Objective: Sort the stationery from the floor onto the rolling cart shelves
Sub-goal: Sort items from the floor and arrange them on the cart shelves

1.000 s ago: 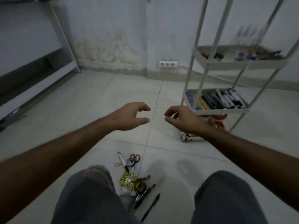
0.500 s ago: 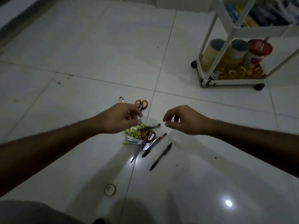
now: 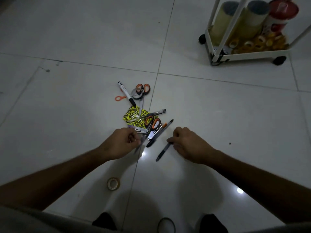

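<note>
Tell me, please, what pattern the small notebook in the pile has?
The notebook has a yellow-and-black speckled camouflage pattern, seen in the head view.

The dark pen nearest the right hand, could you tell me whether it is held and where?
The right hand pinches the dark pen at its upper end; the lower tip points free over the floor.

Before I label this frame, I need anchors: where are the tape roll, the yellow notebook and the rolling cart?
tape roll (image 3: 113,183): head view, on its ring's edge.
yellow notebook (image 3: 133,115): head view, on its bare patterned cover.
rolling cart (image 3: 249,54): head view, on the bottom shelf's front rim.
</note>
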### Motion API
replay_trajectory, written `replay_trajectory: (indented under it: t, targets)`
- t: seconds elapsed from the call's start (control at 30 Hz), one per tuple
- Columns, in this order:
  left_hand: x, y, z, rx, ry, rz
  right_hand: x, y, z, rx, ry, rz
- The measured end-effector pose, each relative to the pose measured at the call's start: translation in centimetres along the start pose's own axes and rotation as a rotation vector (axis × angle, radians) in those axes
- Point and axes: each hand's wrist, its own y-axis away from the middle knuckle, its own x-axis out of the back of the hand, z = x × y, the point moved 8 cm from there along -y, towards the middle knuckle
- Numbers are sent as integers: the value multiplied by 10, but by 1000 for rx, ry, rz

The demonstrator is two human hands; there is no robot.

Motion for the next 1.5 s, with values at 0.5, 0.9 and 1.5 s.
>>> replay_trajectory:
  t: [0.5, 0.9, 1.5]
  targets:
    - [-12, -12, -18, 11, 21, 75, 36, -19, 20, 21, 50, 197]
    - [-14, -14, -18, -22, 45, 60, 10, -48, 32, -26, 106, 89]
    - [23, -70, 37, -330, -233, 180, 39, -14, 51, -239, -368, 178]
